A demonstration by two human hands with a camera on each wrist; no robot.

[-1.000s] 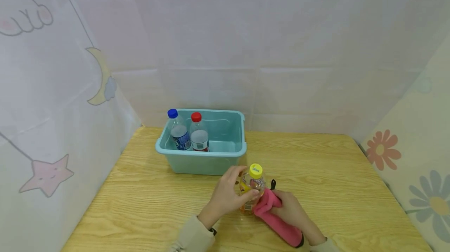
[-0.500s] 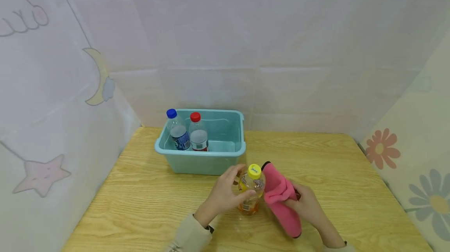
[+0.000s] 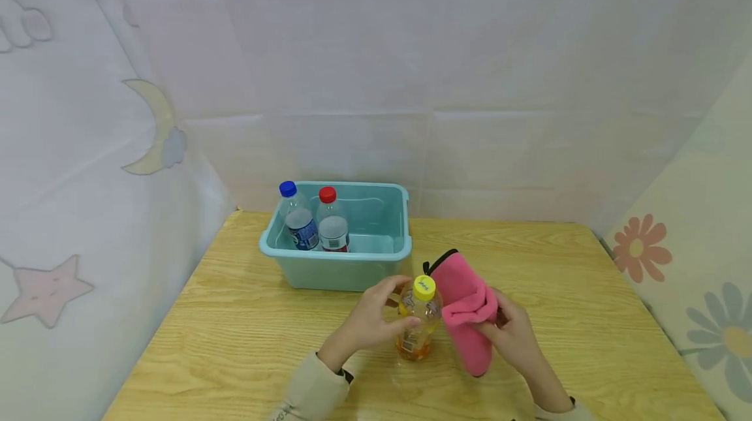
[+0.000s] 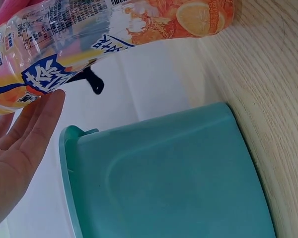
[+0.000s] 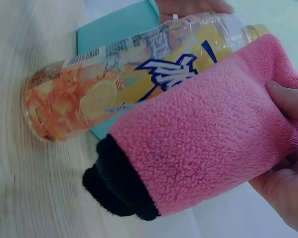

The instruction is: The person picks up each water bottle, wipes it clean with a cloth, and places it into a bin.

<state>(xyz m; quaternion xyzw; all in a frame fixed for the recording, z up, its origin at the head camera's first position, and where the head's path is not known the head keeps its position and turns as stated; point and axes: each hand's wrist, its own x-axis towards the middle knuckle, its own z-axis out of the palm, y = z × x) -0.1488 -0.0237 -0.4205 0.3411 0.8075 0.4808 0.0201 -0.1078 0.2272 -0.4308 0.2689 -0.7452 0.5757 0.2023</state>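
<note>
A clear drink bottle with a yellow cap (image 3: 424, 288) stands upright on the table, an orange-printed label (image 5: 97, 96) round its body. My left hand (image 3: 367, 320) holds its upper part, thumb in front and fingers behind. In the left wrist view the fingers (image 4: 42, 119) lie against the label. My right hand (image 3: 514, 333) pinches a folded pink cloth (image 3: 464, 300) with black edging, close on the bottle's right. Fluffy pile shows on the cloth (image 5: 203, 134) in the right wrist view, where it overlaps the bottle's upper side.
Behind the bottle sits a teal plastic basin (image 3: 337, 272) holding a blue-capped bottle (image 3: 299, 222) and a red-capped bottle (image 3: 333, 225). The wooden table (image 3: 529, 264) meets a pale curtain (image 3: 499, 114) at the back; printed curtains hang on both sides.
My right hand has drawn the pink cloth away from the bottle's lower right side and raised it, its black-edged end now pointing up and back. The left hand stays at the bottle.
</note>
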